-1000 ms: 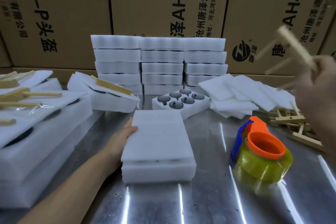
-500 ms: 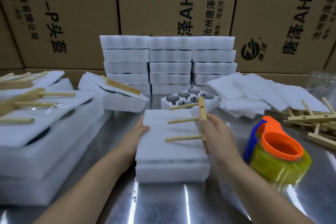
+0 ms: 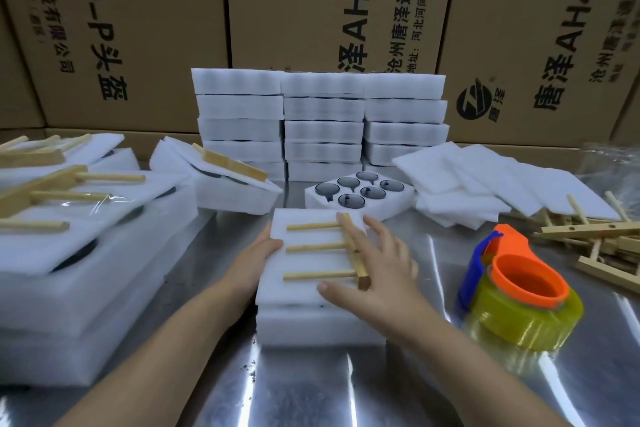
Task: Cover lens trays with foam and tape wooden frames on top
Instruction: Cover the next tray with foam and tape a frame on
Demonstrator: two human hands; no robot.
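The wooden frame (image 3: pixel 346 250) lies on the foam sheet (image 3: pixel 301 293) covering the lens tray (image 3: pixel 318 326). It is pressed by the right hand (image 3: pixel 377 274), fingers spread flat. The left hand (image 3: pixel 256 256) is laid against the sheet's left edge. The cartons (image 3: pixel 311 10) are printed "唐泽 AH4.0".

A white foam sheet (image 3: pixel 304 291) covers the white lens tray (image 3: pixel 318 328). The pale wooden frame (image 3: pixel 323 246) lies flat on it, spine along the 3 o'clock edge, three dowels pointing to 9 o'clock. The yellow tape roll (image 3: pixel 530 321) stands at the tray's 3 o'clock.
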